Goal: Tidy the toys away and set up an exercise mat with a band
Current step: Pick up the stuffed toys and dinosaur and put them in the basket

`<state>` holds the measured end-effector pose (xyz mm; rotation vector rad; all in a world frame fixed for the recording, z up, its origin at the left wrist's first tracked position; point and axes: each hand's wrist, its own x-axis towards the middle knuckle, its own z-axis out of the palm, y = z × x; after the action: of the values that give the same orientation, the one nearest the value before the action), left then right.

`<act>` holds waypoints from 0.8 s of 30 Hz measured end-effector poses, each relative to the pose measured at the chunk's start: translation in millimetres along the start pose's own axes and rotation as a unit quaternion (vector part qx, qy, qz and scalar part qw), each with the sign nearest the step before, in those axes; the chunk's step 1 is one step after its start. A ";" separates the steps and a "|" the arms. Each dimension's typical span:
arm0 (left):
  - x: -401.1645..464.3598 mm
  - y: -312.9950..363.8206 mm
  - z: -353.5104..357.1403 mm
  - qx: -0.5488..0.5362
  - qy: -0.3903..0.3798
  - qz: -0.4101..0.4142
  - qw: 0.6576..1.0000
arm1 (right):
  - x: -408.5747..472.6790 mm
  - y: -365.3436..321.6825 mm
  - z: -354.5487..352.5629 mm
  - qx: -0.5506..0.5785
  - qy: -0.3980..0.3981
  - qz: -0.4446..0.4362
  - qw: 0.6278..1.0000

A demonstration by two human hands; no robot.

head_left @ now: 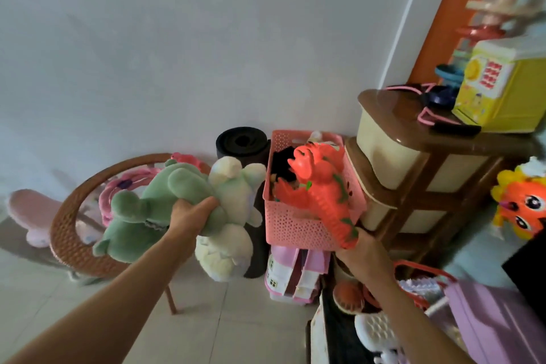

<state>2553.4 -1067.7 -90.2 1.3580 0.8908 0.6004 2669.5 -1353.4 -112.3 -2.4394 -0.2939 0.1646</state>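
Note:
My left hand (193,214) grips a green plush toy (153,207) above the round wicker chair (71,242). A cream plush toy (233,213) sits right beside it, against the hand. My right hand (359,248) holds the tail of an orange plastic dinosaur (322,186), which lies across the pink perforated basket (295,224). A rolled black exercise mat (242,142) stands against the wall behind the plush toys. A pink band (425,115) with black handles lies on top of the brown drawer unit (413,174).
A yellow toy safe (499,89) and stacked plastic toys stand on the drawer unit. An orange and yellow plush (523,204) is at the right edge. A pink dollhouse (295,275) sits under the basket. Toys and a lilac box (490,316) crowd the lower right. Tiled floor (236,319) lies in front.

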 end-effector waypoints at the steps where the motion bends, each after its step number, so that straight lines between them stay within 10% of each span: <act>1: 6.5 4.7 9.0 0.003 0.009 -0.001 1.000 | 14.9 -1.1 -2.1 -0.005 -0.010 -0.007 1.000; 24: 151.0 38.3 82.2 0.016 0.091 -0.040 0.995 | 225.3 -25.0 27.6 -0.078 -0.116 -0.064 0.988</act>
<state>2709.4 -986.3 -83.4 1.3040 1.1019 0.6580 2877.8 -1261.0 -127.2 -2.5481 -0.5844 0.3827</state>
